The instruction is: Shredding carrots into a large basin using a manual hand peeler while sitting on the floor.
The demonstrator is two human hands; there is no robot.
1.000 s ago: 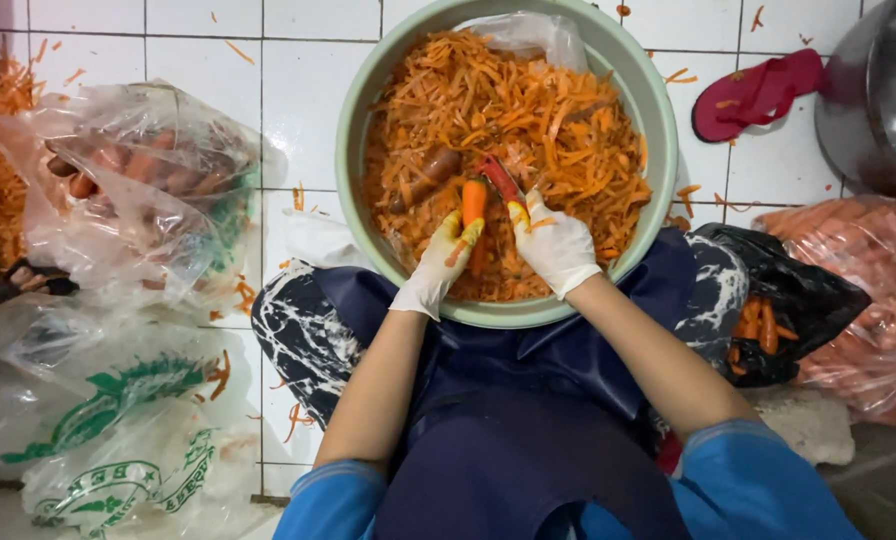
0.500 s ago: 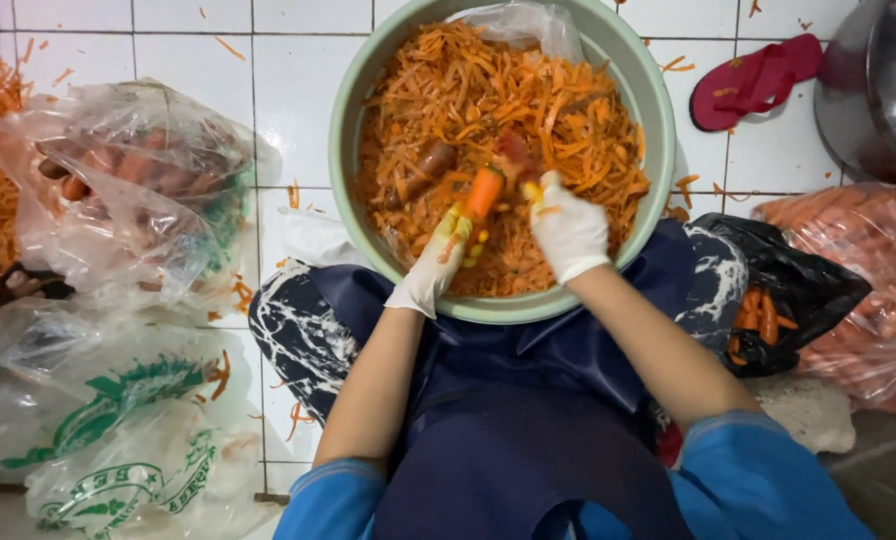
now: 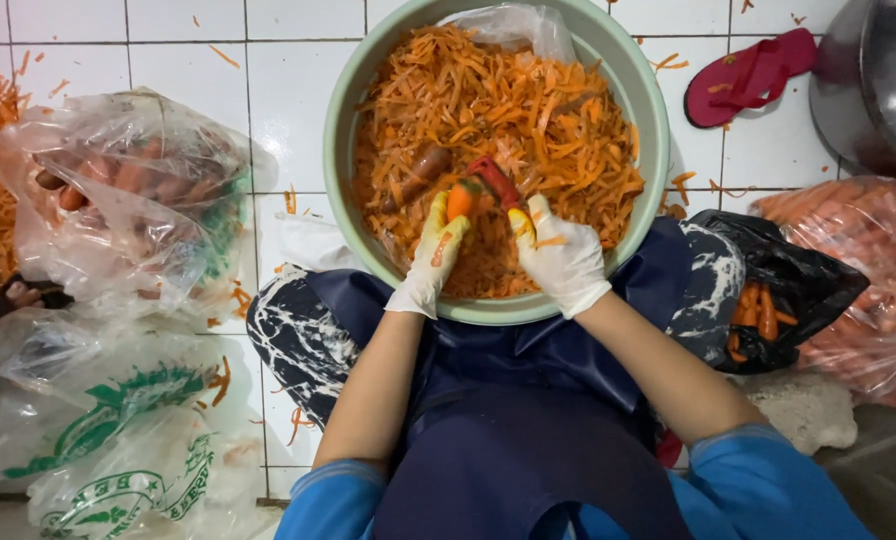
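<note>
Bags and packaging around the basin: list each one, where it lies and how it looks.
Clear plastic bag, left: crumpled, holds unpeeled carrots.
Printed plastic bags, lower left: whitish, green markings.
Black plastic bag, right: open, a few carrots inside.
Clear bag, far right: full of orange carrots.
Clear liner, basin's far rim.

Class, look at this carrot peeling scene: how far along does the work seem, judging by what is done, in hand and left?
Done: the green basin is heaped with orange peelings. In hand: the left hand holds a carrot over the basin, and the right hand has its grip on a red peeler. Left: a clear bag of carrots on the left and more carrots in a black bag on the right.
</note>
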